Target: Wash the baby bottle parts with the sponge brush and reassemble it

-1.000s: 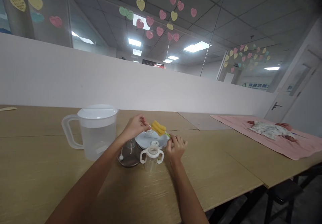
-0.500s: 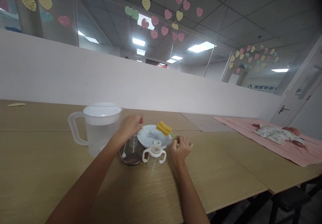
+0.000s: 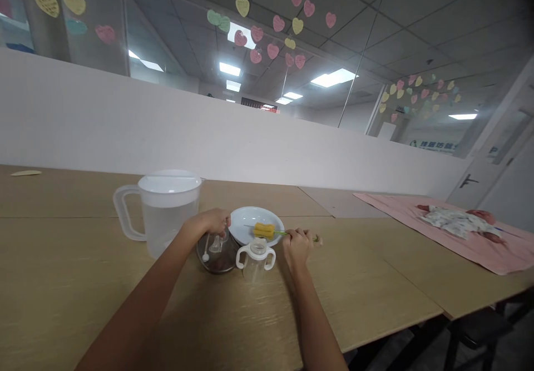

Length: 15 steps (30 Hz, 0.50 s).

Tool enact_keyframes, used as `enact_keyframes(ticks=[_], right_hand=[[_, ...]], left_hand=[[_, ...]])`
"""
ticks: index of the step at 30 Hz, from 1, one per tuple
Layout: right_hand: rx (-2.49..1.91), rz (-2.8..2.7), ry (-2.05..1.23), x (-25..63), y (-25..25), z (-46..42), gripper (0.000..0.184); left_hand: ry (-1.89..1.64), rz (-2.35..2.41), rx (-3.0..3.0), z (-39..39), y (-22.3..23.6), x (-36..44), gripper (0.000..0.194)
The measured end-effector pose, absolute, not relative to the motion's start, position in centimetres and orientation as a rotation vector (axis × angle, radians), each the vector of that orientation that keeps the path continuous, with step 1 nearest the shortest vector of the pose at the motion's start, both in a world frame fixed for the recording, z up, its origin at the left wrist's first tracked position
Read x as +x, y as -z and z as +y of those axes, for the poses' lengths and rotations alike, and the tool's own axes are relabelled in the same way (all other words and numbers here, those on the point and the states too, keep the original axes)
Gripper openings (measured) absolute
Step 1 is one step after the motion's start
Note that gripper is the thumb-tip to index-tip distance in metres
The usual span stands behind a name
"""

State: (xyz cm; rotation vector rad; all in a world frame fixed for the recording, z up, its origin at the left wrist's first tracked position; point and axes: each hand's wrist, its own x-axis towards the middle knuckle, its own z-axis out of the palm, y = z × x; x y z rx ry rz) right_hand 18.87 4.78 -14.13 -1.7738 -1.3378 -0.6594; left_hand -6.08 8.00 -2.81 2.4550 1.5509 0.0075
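My right hand [image 3: 298, 246] is closed around the green handle of a yellow sponge bottle brush [image 3: 264, 230]. The sponge head lies low over the white plate [image 3: 240, 218], just behind the bottle's mouth. A clear baby bottle [image 3: 255, 268] with two white handles stands upright and uncapped in front of the plate. My left hand [image 3: 212, 221] reaches down over the dark round tray [image 3: 217, 265], fingers pinched at a clear bottle nipple [image 3: 216, 244]; the exact grip is partly hidden. A thin straw with a white weighted end [image 3: 206, 257] lies on the tray.
A large lidded translucent pitcher [image 3: 169, 215] stands left of the tray, close to my left forearm. At the right, a doll in patterned clothes [image 3: 453, 222] lies on a pink cloth [image 3: 396, 209]. A flat pale strip [image 3: 25, 173] lies at the far left, before the white wall [image 3: 250, 148].
My left hand has moved from beside the brush head down to the tray. The brush has dropped from above the plate to a near-level position behind the bottle, still in my right hand.
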Motion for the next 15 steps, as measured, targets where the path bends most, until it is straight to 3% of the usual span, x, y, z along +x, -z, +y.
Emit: enact_keyframes(ticks=[15], right_hand=[[-1.746,-1.430,0.818,17.5,13.2,4.3,0.030]], left_hand=[[-0.016,1.510,2.514,7.0,2.3,-4.8,0.045]])
